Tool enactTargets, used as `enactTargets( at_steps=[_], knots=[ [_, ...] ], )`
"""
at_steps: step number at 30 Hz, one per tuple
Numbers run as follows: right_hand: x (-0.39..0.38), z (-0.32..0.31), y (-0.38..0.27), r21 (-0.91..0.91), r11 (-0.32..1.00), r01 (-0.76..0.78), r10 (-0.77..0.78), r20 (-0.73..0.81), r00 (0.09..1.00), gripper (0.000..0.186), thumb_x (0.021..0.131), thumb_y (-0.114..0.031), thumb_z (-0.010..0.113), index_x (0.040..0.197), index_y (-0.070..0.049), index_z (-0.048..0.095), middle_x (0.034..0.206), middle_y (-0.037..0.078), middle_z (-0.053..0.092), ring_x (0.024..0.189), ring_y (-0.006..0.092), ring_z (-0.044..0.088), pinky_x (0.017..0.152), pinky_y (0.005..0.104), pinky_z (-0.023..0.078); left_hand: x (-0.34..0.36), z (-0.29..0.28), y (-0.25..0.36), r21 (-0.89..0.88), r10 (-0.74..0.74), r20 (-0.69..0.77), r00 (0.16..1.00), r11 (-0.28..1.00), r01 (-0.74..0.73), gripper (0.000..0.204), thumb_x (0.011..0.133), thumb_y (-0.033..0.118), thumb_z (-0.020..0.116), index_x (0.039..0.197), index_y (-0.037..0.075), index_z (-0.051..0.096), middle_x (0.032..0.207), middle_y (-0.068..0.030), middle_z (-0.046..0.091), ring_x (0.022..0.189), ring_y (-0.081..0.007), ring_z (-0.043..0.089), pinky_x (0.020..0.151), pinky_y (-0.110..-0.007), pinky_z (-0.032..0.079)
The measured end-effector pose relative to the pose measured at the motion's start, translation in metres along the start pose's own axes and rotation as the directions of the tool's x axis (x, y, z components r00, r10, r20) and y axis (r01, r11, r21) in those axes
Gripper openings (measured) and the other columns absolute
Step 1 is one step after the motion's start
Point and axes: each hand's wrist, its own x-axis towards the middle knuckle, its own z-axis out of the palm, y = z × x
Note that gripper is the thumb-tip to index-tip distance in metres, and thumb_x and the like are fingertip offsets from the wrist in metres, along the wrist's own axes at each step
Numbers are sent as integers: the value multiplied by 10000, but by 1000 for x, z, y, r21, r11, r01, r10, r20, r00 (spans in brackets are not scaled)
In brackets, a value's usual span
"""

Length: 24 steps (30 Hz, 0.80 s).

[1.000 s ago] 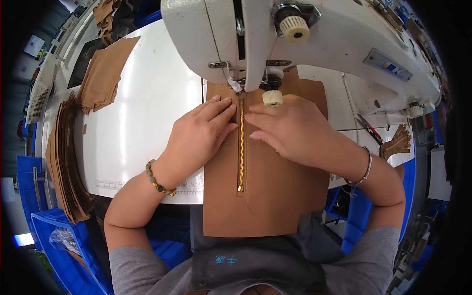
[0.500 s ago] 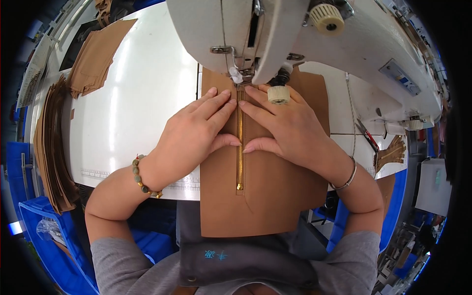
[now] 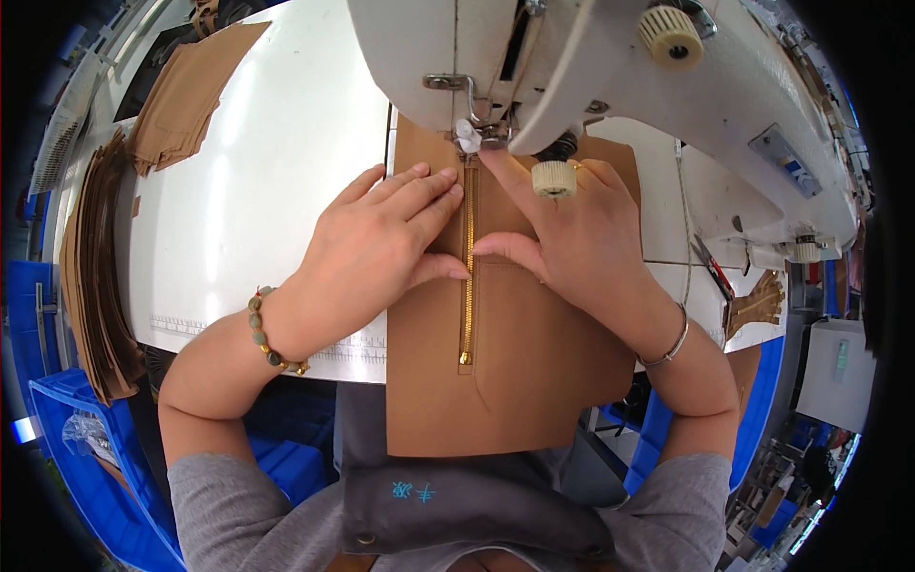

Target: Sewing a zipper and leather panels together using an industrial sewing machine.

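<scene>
A brown flat panel (image 3: 515,381) with a gold metal zipper (image 3: 467,310) lies under the white sewing machine (image 3: 410,48), its lower part overhanging the table edge. My left hand (image 3: 376,238) presses on the panel left of the zipper, fingers stretched out, thumb reaching the zipper tape. My right hand (image 3: 581,238) rests on the panel right of the zipper, index finger extended to the presser foot (image 3: 481,138), thumb at the zipper. Its other fingers are partly hidden behind a cream knob (image 3: 555,179).
Stacks of brown pieces (image 3: 191,86) and long layered pieces (image 3: 95,257) lie on the white table (image 3: 248,172) at left. At right are red-handled scissors (image 3: 720,272) and a bundle of zippers (image 3: 758,305). Blue bins (image 3: 105,486) stand below both sides.
My right hand has reached forward, index finger now at the presser foot and thumb beside the zipper. My left thumb has come onto the zipper tape. The panel has shifted slightly toward the machine.
</scene>
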Motion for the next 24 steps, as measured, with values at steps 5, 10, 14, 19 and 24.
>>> enactTargets(
  at_steps=[5,10,14,19,24],
  knots=[
    [1,5,-3,36,999,-14,12,40,999,571,720,-608,798,1019,-131,709,863,43,610,762,205,610,764,373,453,0,0,0,-4,-3,-2,1000,1000,3,740,786,472,786,1380,53,650,1396,-120,656,1337,-311,601,1117,-477,487],
    [-6,0,-8,118,992,50,-57,61,996,684,740,-615,777,1173,-88,725,1031,102,665,1004,270,661,966,437,499,-3,-1,-6,-253,-80,0,997,964,78,755,749,410,838,1373,32,643,1393,-143,652,1333,-342,601,1075,-438,529],
    [-9,0,-10,232,972,28,-56,116,992,817,738,-621,773,1306,-41,686,1200,152,676,1221,335,619,1078,481,467,-4,2,-5,-261,-42,-9,999,965,38,774,745,410,837,1377,11,636,1389,-154,652,1340,-356,594,1070,-433,533],
    [-7,1,-9,180,982,56,-76,105,992,858,718,-639,775,1324,-39,675,1209,147,681,1208,328,628,1076,480,469,-1,2,-7,-178,0,-8,1000,984,-1,774,758,444,808,1372,4,643,1392,-148,652,1350,-351,586,1079,-429,519],
    [-7,5,-6,181,982,45,-66,108,992,856,715,-642,784,1323,-48,674,1177,128,697,1119,312,659,1071,470,473,3,3,-11,-156,8,-17,1000,988,-10,769,765,469,791,1359,1,653,1380,-141,660,1309,-348,607,1060,-422,509]
  ],
)
